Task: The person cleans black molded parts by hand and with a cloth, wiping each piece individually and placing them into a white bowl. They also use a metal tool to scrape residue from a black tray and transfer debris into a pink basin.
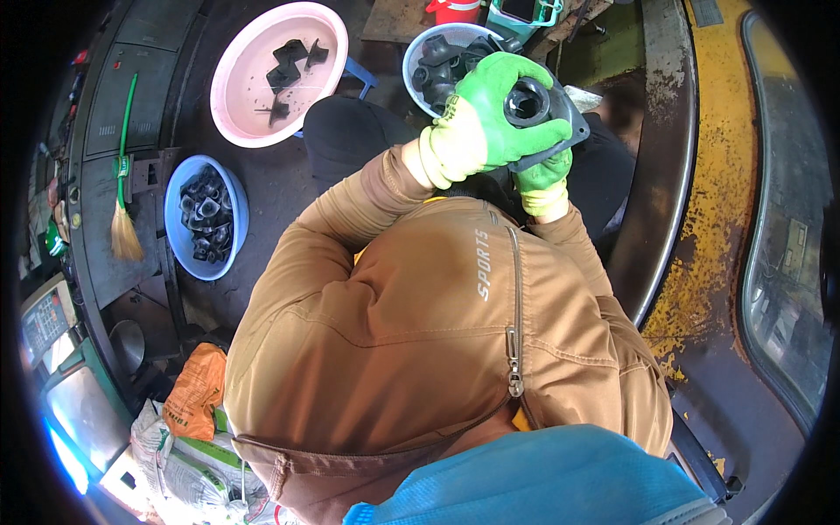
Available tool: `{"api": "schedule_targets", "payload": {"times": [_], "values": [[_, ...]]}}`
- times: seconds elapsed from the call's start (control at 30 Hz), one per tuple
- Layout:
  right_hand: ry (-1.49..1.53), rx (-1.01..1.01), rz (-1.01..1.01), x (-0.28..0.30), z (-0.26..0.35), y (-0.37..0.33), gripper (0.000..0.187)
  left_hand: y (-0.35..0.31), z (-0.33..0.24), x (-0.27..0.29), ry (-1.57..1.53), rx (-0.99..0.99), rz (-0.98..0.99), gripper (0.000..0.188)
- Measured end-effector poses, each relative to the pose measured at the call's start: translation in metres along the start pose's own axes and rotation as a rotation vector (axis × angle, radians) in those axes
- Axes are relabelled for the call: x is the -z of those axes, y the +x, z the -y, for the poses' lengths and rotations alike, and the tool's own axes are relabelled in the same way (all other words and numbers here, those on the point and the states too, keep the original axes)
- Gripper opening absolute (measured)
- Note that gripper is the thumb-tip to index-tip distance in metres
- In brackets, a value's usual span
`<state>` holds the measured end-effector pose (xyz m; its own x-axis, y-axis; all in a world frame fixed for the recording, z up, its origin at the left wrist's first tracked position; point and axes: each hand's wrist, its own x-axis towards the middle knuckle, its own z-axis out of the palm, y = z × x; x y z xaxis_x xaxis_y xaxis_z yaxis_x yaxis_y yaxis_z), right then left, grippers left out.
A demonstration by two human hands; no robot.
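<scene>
Just beside the pale-blue round plastic basin [444, 33], the green-and-yellow gloved left hand [479, 114] clamps 1 black, hollow, flanged part [528, 102], open side up, apparently for viewing, with the matching right hand [547, 175] beneath, its hidden grip impossible to tell.

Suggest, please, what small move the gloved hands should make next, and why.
Perhaps turn the black part to see its hidden far side: the left hand grips it around its opening, and the right hand sits below, seemingly supporting it.

Parts [284, 75] in basin [241, 80], apparently on stool [359, 73]
</scene>
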<state>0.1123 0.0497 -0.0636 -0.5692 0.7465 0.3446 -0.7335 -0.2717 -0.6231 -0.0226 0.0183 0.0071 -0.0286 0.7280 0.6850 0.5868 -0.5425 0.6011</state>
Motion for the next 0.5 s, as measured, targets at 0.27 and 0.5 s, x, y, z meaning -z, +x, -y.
{"api": "schedule_targets", "payload": {"times": [0.27, 0.5], "values": [[-0.67, -0.067, -0.153, -0.005, 0.008, -0.003, 0.048, 0.001, -0.009, 0.005, -0.189, 0.211, -0.089, 0.057], [-0.72, -0.103, -0.217, -0.021, 0.019, 0.011, 0.037, -0.001, -0.006, -0.001, -0.165, 0.12, -0.079, 0.062]]}}
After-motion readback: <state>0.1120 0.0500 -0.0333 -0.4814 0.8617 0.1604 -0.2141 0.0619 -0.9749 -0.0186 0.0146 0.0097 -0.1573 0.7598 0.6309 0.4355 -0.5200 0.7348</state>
